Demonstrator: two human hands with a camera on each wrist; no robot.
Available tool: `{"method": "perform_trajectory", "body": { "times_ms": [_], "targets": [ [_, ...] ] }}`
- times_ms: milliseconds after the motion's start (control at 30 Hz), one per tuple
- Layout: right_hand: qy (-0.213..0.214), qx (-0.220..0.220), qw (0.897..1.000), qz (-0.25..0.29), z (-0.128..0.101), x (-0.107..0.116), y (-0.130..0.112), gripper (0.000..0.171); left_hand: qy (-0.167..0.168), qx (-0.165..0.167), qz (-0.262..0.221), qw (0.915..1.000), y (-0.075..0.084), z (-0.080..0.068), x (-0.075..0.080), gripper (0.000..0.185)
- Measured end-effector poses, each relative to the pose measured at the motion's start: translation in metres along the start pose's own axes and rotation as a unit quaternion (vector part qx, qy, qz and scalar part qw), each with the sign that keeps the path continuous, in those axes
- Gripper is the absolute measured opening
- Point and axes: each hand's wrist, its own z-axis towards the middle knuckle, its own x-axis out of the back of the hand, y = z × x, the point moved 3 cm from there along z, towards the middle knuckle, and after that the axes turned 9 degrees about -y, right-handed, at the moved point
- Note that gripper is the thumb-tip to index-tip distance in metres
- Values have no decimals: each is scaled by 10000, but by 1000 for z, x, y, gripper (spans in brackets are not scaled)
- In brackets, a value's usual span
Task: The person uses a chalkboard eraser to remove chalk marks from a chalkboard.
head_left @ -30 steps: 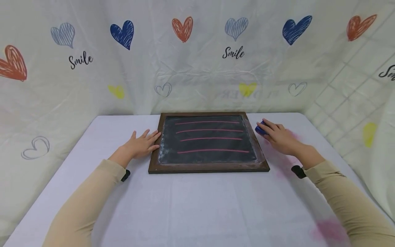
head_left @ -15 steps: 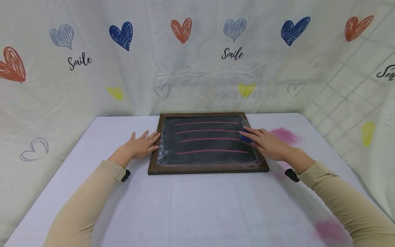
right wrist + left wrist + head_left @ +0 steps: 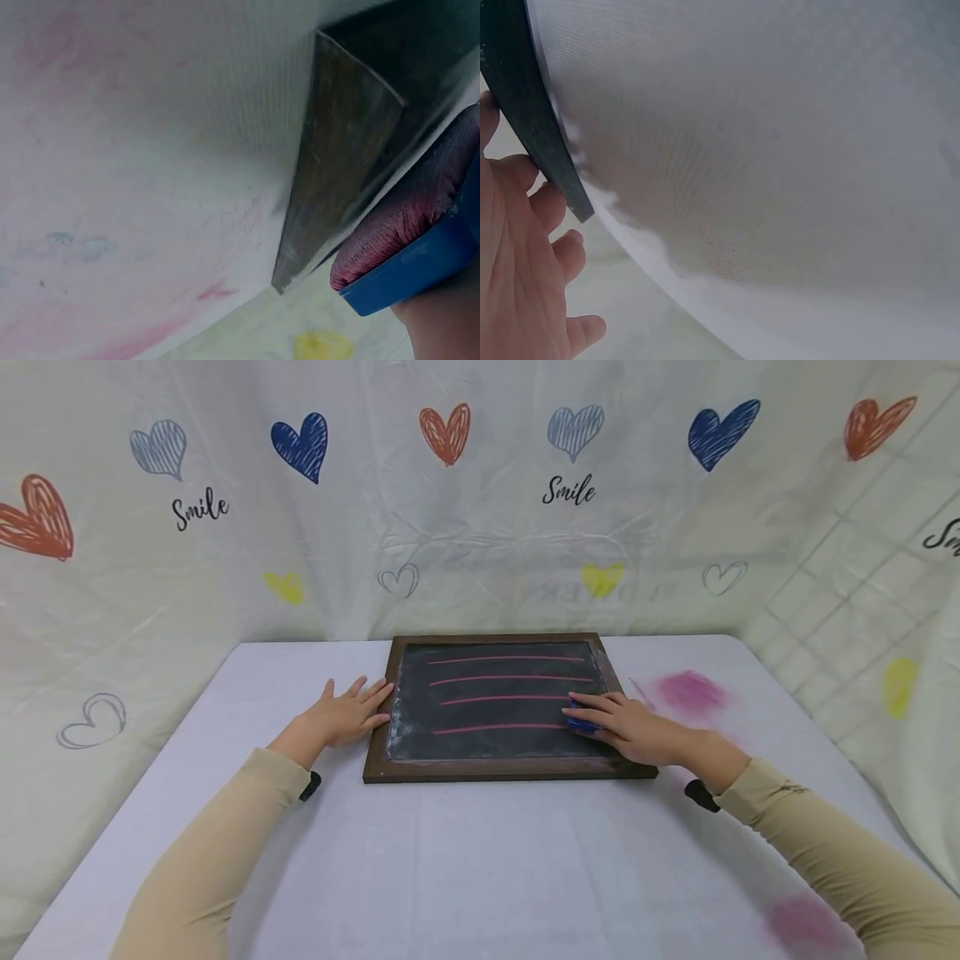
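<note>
Four pink lines (image 3: 504, 693) on chalkboard (image 3: 502, 703), worktop centre. Right hand (image 3: 626, 727) gripping blue eraser (image 3: 579, 723) at lowest line's 3 o'clock end; left hand (image 3: 347, 714) flat, bracing frame. Wiping under way; next, likely a leftward pressed stroke.

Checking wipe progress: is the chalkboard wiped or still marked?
Still marked: chalkboard shows four pink lines; the eraser sits at the lowest line's right end.

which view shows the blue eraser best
The right wrist view: the eraser fills the corner up close, showing its blue back and pink-stained felt pad. In the head view the eraser is only a blue sliver under the right hand on the chalkboard. The left wrist view does not show it.
</note>
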Motion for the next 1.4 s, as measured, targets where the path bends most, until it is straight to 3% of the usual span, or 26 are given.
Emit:
{"method": "perform_trajectory", "body": {
  "times_ms": [100, 333, 567, 800, 1133, 1400],
  "targets": [
    [-9, 220, 9998, 21, 1, -4, -2, 53, 20, 0, 35, 10000, 1, 1, 0, 67],
    [-104, 280, 9994, 196, 3, -8, 0, 54, 42, 15, 58, 10000, 0, 1, 1, 67],
    [-82, 552, 9984, -3, 11, -10, -2, 57, -32, 54, 103, 9999, -2, 1, -4, 68],
    [-307, 361, 9987, 193, 24, -10, -7, 55, 35, 76, 177, 9998, -5, 4, -4, 68],
    [-523, 460, 9968, 400, 45, -12, -17, 56, -9, 84, 274, 9996, -3, 4, -2, 69],
    [-972, 222, 9933, 578, 66, -10, -33, 56, -25, 88, 297, 9995, -1, 3, -1, 68]
  ]
}}
